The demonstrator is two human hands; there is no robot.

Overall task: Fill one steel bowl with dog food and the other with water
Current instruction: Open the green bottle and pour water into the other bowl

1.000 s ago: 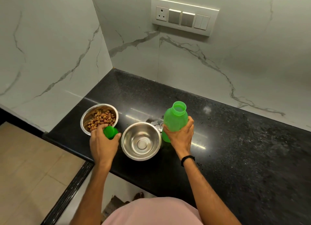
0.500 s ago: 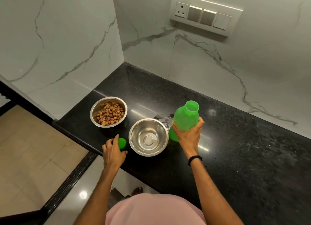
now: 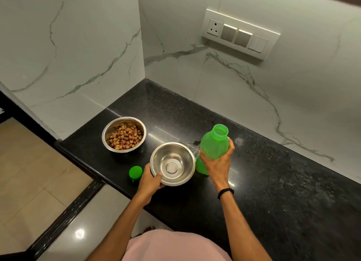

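Black counter (image 3: 273, 182): cap (image 3: 135, 172), empty bowl (image 3: 172, 164), bottle (image 3: 214, 145) abreast; kibble bowl (image 3: 124, 135) behind.

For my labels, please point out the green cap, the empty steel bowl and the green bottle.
green cap (image 3: 135, 171), head view: its top.
empty steel bowl (image 3: 172, 167), head view: its inner bottom.
green bottle (image 3: 214, 143), head view: its body.

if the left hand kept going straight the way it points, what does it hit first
The empty steel bowl: the left hand grips its near rim. Pushed on, the bowl would likely slide toward the green bottle, though depth is unclear.
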